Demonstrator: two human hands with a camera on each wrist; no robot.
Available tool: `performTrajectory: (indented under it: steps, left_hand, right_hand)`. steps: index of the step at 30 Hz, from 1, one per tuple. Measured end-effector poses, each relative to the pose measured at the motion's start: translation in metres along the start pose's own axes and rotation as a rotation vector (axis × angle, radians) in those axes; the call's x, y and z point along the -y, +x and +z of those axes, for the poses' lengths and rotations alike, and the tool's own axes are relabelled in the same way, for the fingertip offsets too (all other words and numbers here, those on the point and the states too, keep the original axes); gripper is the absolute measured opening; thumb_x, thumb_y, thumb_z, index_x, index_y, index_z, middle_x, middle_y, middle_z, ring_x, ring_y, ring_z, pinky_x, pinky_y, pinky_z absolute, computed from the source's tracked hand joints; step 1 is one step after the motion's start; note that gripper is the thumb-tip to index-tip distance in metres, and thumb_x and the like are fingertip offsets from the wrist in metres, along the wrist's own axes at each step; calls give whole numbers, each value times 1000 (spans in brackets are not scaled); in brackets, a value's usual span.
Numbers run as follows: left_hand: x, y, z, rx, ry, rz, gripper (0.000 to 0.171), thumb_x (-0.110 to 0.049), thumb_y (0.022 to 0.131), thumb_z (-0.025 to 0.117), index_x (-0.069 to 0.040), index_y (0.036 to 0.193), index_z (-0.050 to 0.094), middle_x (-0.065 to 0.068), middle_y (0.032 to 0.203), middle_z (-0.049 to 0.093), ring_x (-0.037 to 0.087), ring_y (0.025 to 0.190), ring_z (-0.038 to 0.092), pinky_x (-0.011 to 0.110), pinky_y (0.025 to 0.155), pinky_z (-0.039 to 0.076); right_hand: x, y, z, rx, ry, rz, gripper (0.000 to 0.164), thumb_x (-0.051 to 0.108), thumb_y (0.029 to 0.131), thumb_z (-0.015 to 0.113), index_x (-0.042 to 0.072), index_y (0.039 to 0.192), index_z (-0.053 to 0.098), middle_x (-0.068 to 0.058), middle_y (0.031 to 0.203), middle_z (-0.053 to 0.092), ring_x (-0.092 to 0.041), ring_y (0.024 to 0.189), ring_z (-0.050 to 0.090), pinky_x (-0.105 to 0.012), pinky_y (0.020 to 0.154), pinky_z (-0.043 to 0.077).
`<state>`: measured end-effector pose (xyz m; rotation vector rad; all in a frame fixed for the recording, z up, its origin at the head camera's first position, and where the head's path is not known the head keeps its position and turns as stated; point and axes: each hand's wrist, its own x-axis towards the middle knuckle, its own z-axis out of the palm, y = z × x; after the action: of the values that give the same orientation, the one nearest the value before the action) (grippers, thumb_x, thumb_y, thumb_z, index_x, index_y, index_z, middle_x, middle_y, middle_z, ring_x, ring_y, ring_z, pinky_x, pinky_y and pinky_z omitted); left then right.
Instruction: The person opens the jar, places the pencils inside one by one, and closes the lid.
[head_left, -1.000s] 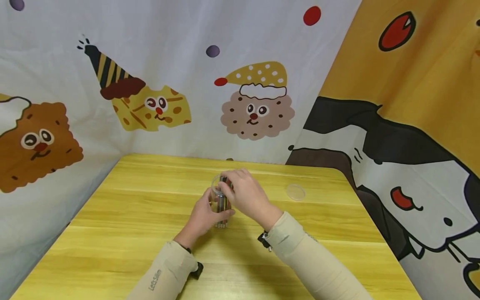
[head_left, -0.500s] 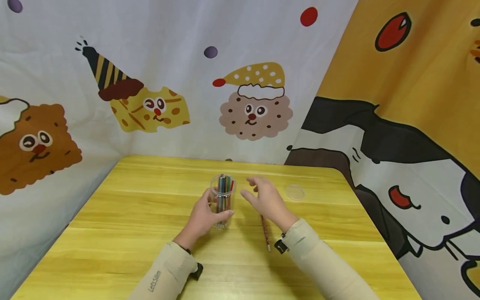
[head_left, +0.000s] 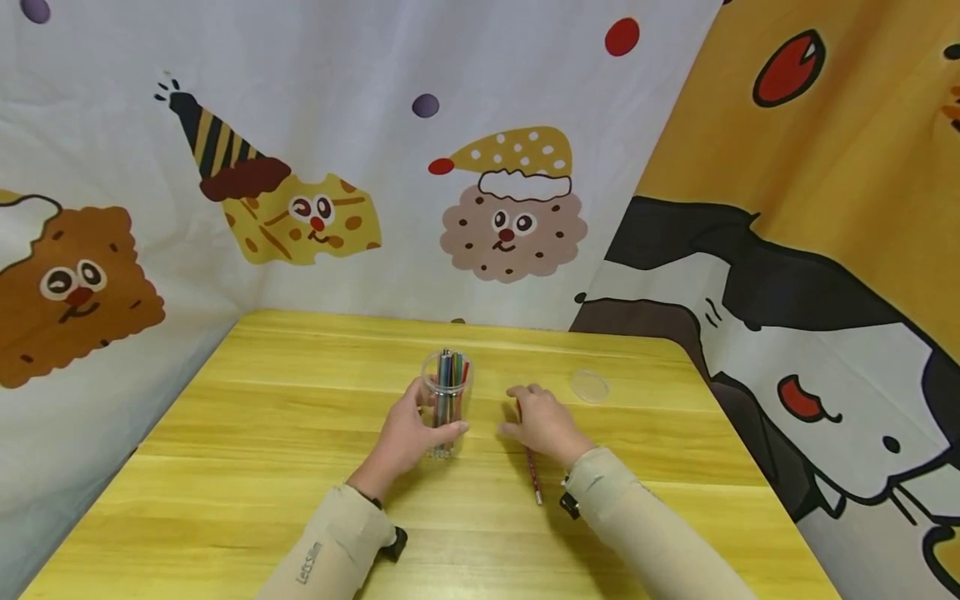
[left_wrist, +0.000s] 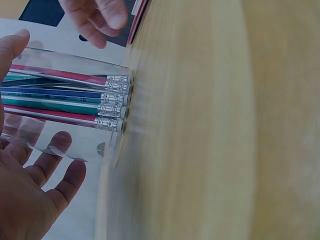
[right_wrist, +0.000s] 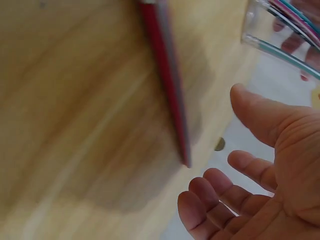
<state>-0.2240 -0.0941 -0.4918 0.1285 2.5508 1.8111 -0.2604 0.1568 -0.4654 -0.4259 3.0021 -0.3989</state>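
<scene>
My left hand [head_left: 405, 433] holds a clear plastic jar [head_left: 467, 398] upright on the table, thumb on the near side and fingers round the back. Several pencils [left_wrist: 60, 106] stand in it, red, green and dark blue, with their eraser ends at the bottom. To the right of the jar a red pencil [head_left: 533, 477] lies on the tabletop, its eraser end toward me. My right hand [head_left: 551, 427] hovers over the far part of that pencil. In the right wrist view its thumb and fingers are spread apart, with nothing between them.
A clear round lid [head_left: 591, 386] lies flat on the table [head_left: 300, 492], beyond my right hand. Behind the table's far edge hangs a white and yellow cloth [head_left: 337, 125] printed with cartoon figures.
My right hand has left the jar's mouth, moved right and come down over the red pencil, which has come into sight. My left hand keeps its hold on the jar.
</scene>
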Motion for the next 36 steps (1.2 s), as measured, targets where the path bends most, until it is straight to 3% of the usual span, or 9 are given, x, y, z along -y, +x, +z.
performTrajectory:
  steps: [7,17,27,36]
  left_hand:
    - [0,-1,1,-2,-1,6,72,-38,84,94,-22,141,54,3,123,65,29,124,63,54,99,57]
    - [-1,-1,2,-2,9,7,73,-37,85,93,-21,144,53,5,127,65,30,125,63,55,100,56]
    - [1,-1,1,5,12,8,74,-43,85,93,-21,143,53,6,128,66,26,117,65,47,93,58]
    - [-1,-1,1,6,-3,-4,76,-43,83,94,-23,144,53,5,128,66,25,116,65,48,94,57]
  right_hand:
    - [-7,5,12,-7,23,13,68,34,94,85,9,150,57,-23,140,66,-38,115,71,-53,96,60]
    - [-7,13,16,-25,59,51,68,28,97,82,7,154,52,-22,142,66,-38,121,70,-52,101,59]
    - [-10,26,19,-48,109,64,55,19,99,78,2,148,57,-23,134,68,-37,117,70,-51,100,59]
    - [-12,38,20,-38,141,87,51,18,102,74,1,148,57,-23,131,70,-36,118,69,-51,100,58]
